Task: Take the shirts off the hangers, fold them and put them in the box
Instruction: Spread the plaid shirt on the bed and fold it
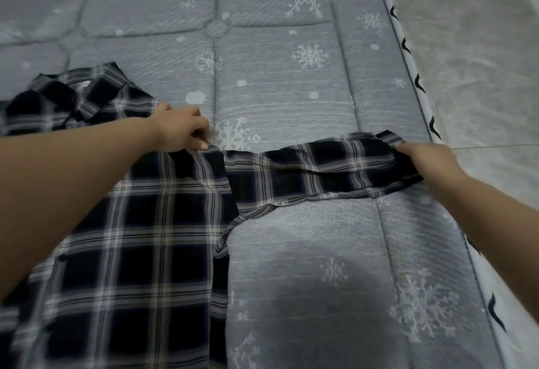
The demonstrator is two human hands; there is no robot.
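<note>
A dark blue and white plaid shirt (140,237) lies spread flat on the mattress, collar at the far left. Its right sleeve (315,176) stretches out sideways toward the mattress edge. My left hand (180,130) pinches the fabric at the shoulder seam where the sleeve joins the body. My right hand (425,161) grips the cuff end of the sleeve, holding it out straight. No hanger and no box are in view.
The grey quilted mattress (291,82) with white snowflake print fills most of the view. Its white side edge (420,91) with black marks runs along the right. Beyond it lies a pale tiled floor (481,62).
</note>
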